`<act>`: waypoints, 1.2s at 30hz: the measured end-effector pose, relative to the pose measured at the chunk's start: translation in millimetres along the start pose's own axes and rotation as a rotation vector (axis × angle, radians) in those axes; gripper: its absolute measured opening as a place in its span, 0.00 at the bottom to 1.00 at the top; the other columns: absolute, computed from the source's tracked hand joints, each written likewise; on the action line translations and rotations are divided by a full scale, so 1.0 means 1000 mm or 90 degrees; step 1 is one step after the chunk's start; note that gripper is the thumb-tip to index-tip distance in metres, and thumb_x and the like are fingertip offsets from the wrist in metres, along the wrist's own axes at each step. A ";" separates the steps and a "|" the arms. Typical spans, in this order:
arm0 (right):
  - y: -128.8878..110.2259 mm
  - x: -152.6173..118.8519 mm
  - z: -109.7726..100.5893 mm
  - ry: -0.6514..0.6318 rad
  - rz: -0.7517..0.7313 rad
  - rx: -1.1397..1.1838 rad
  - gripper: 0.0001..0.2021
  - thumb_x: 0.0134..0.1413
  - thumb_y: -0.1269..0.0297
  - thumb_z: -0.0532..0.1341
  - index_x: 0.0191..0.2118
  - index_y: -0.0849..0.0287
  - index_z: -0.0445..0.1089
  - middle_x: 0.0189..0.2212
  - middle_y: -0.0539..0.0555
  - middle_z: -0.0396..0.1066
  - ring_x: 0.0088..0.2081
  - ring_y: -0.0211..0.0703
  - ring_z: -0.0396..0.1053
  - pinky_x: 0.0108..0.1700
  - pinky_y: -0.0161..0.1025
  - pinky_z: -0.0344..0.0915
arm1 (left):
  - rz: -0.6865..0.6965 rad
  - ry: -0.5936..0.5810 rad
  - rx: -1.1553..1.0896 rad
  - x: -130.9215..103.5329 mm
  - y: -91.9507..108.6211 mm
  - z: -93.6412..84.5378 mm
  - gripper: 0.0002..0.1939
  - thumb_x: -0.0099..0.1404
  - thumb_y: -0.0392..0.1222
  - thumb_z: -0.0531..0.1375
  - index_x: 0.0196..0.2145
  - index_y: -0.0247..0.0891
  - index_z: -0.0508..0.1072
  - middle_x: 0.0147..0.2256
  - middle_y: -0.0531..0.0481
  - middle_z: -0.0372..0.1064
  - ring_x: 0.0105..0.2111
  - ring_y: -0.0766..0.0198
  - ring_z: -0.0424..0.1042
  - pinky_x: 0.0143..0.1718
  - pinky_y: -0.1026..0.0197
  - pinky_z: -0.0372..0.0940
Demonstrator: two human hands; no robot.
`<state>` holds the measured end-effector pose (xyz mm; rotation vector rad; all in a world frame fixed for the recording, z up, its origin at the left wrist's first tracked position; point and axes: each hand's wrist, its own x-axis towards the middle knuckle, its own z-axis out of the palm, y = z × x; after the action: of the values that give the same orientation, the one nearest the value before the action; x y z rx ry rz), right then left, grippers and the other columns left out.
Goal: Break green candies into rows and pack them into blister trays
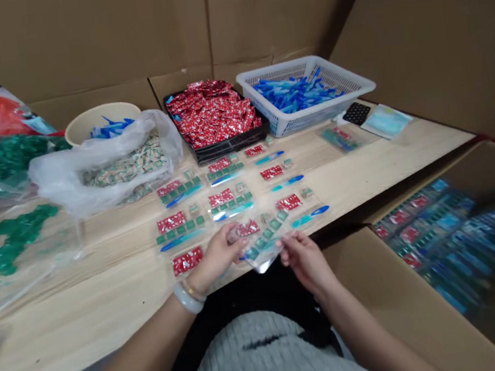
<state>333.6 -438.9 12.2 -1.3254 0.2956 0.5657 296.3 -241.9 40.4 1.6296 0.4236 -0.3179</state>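
Observation:
A clear plastic pack holding a red packet and a row of green squares is tilted up at the table's front edge. My left hand grips its left side, thumb on top. Fingers of my right hand pinch its lower right edge. Around it several similar clear packs lie in rows, such as one with a red packet, green squares and a blue stick-like piece. Close by my left hand is another red packet. The underside of the held pack is hidden.
Behind stand a black tray of red packets, a white basket of blue pieces, a beige bowl and a plastic bag of small wrapped pieces. Green pieces lie left. An open cardboard box holds packs at right.

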 end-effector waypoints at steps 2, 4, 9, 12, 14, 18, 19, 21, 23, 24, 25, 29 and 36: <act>0.021 -0.012 -0.005 0.005 0.055 -0.131 0.15 0.42 0.51 0.59 0.22 0.57 0.58 0.21 0.50 0.67 0.14 0.31 0.57 0.15 0.32 0.53 | 0.042 0.057 0.097 0.005 -0.019 0.007 0.24 0.54 0.41 0.58 0.50 0.36 0.63 0.31 0.47 0.67 0.28 0.62 0.67 0.33 0.58 0.63; 0.027 -0.019 -0.011 0.033 0.010 -0.348 0.17 0.46 0.49 0.56 0.20 0.57 0.59 0.17 0.50 0.65 0.14 0.34 0.57 0.16 0.33 0.53 | 0.112 0.112 0.214 0.015 -0.025 0.009 0.23 0.52 0.39 0.59 0.47 0.36 0.66 0.36 0.44 0.66 0.35 0.58 0.66 0.42 0.56 0.60; 0.006 -0.012 -0.019 0.016 -0.400 -0.705 0.11 0.52 0.57 0.53 0.33 0.56 0.68 0.32 0.57 0.69 0.37 0.48 0.66 0.40 0.46 0.62 | 0.161 0.105 0.346 0.029 -0.019 0.004 0.19 0.52 0.38 0.59 0.43 0.36 0.69 0.41 0.41 0.61 0.38 0.56 0.64 0.45 0.54 0.57; -0.004 0.007 -0.014 0.039 -0.512 -0.721 0.18 0.50 0.58 0.54 0.47 0.60 0.64 0.48 0.63 0.62 0.49 0.54 0.58 0.50 0.52 0.56 | 0.156 0.054 0.258 0.026 -0.012 0.004 0.16 0.54 0.38 0.58 0.42 0.35 0.69 0.37 0.44 0.63 0.35 0.59 0.65 0.42 0.56 0.59; -0.007 0.022 -0.010 0.098 -0.486 -0.647 0.23 0.49 0.57 0.55 0.51 0.62 0.60 0.48 0.64 0.61 0.49 0.54 0.59 0.50 0.53 0.56 | 0.151 0.006 0.138 0.022 -0.005 0.004 0.12 0.56 0.39 0.56 0.39 0.35 0.68 0.33 0.47 0.65 0.33 0.63 0.65 0.38 0.59 0.60; -0.018 0.044 -0.014 0.067 -0.211 -0.334 0.19 0.46 0.51 0.57 0.39 0.61 0.66 0.26 0.55 0.69 0.26 0.42 0.65 0.28 0.39 0.64 | 0.135 -0.033 -0.055 0.016 0.008 0.005 0.12 0.57 0.42 0.57 0.38 0.35 0.67 0.30 0.50 0.66 0.29 0.67 0.66 0.32 0.63 0.62; -0.022 0.047 -0.016 0.055 -0.133 -0.244 0.18 0.44 0.50 0.59 0.33 0.60 0.67 0.21 0.51 0.67 0.21 0.37 0.62 0.22 0.35 0.60 | 0.141 -0.022 -0.082 0.015 0.008 0.007 0.14 0.59 0.44 0.55 0.41 0.35 0.66 0.31 0.49 0.66 0.29 0.66 0.66 0.32 0.62 0.63; -0.031 0.053 -0.020 0.045 -0.027 -0.064 0.16 0.39 0.50 0.62 0.26 0.59 0.65 0.17 0.47 0.63 0.15 0.31 0.56 0.15 0.29 0.52 | 0.175 0.015 -0.060 0.011 0.003 0.013 0.17 0.63 0.47 0.48 0.45 0.35 0.64 0.35 0.46 0.67 0.33 0.64 0.68 0.35 0.59 0.64; -0.036 0.058 -0.017 0.009 0.034 0.103 0.15 0.37 0.52 0.64 0.24 0.58 0.64 0.16 0.45 0.63 0.15 0.30 0.56 0.14 0.28 0.53 | 0.236 0.028 0.109 0.007 -0.010 0.023 0.19 0.65 0.47 0.44 0.45 0.35 0.65 0.40 0.43 0.67 0.41 0.60 0.67 0.43 0.55 0.62; -0.037 0.060 -0.012 -0.034 0.066 0.169 0.14 0.37 0.52 0.64 0.23 0.57 0.64 0.16 0.45 0.64 0.15 0.30 0.57 0.16 0.29 0.56 | 0.265 0.023 0.233 0.006 -0.017 0.029 0.19 0.65 0.46 0.44 0.45 0.33 0.66 0.43 0.41 0.66 0.45 0.58 0.65 0.47 0.53 0.59; -0.035 0.063 -0.005 -0.085 0.103 0.217 0.14 0.39 0.53 0.64 0.23 0.57 0.63 0.16 0.45 0.64 0.16 0.31 0.58 0.17 0.30 0.59 | 0.287 0.016 0.360 0.005 -0.025 0.035 0.19 0.65 0.45 0.45 0.45 0.32 0.66 0.46 0.39 0.65 0.48 0.56 0.62 0.51 0.52 0.56; -0.014 0.072 0.027 -0.141 0.208 0.272 0.13 0.44 0.53 0.61 0.22 0.58 0.63 0.18 0.46 0.67 0.19 0.34 0.64 0.25 0.35 0.67 | 0.290 0.038 0.682 0.004 -0.045 0.051 0.22 0.64 0.43 0.47 0.52 0.28 0.60 0.54 0.35 0.56 0.55 0.53 0.53 0.56 0.52 0.49; 0.002 0.082 0.036 -0.062 0.142 0.227 0.13 0.44 0.57 0.63 0.21 0.60 0.62 0.16 0.47 0.66 0.20 0.34 0.66 0.21 0.31 0.65 | 0.238 0.102 0.826 0.009 -0.036 0.056 0.29 0.60 0.51 0.50 0.54 0.28 0.57 0.52 0.35 0.58 0.53 0.50 0.55 0.51 0.51 0.53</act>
<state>396.4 -385.8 -22.9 -0.9236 0.4460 0.7258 291.0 -294.1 -1.3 2.9600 -0.0441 -0.1625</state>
